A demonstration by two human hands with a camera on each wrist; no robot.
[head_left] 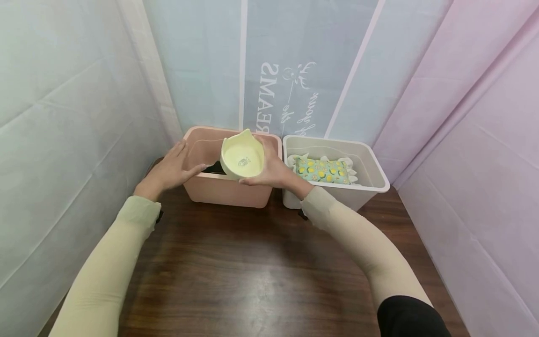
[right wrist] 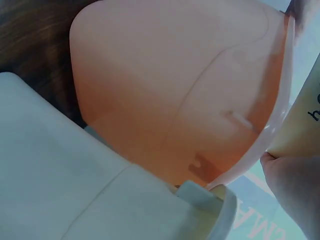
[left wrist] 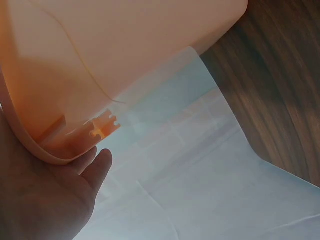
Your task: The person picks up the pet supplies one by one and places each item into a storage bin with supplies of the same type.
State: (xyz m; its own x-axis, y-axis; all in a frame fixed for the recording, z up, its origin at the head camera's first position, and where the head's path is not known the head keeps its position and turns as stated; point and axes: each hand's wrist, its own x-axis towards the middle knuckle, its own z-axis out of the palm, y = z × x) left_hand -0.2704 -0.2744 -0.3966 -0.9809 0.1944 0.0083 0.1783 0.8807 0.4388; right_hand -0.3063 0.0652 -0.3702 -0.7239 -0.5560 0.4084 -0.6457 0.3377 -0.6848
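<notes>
In the head view a pale yellow bowl (head_left: 242,152) with pointed cat-like ears and a small fish drawing inside is held tilted over the pink bin (head_left: 227,191). My right hand (head_left: 271,169) grips its right side, thumb at the lower edge. At the bin's left end, my left hand (head_left: 170,167) has its fingers extended and thumb apart. The left wrist view has that hand (left wrist: 50,195) right at the bin's rim (left wrist: 55,159). Part of the bowl (right wrist: 300,132) shows above the right hand (right wrist: 295,185) in the right wrist view.
A black item (head_left: 215,168) lies inside the pink bin, partly hidden by the bowl. Close on the right stands a white bin (head_left: 381,186) holding a lemon-patterned cushion (head_left: 322,171) with white frills. Fabric walls surround the dark wooden surface (head_left: 219,262).
</notes>
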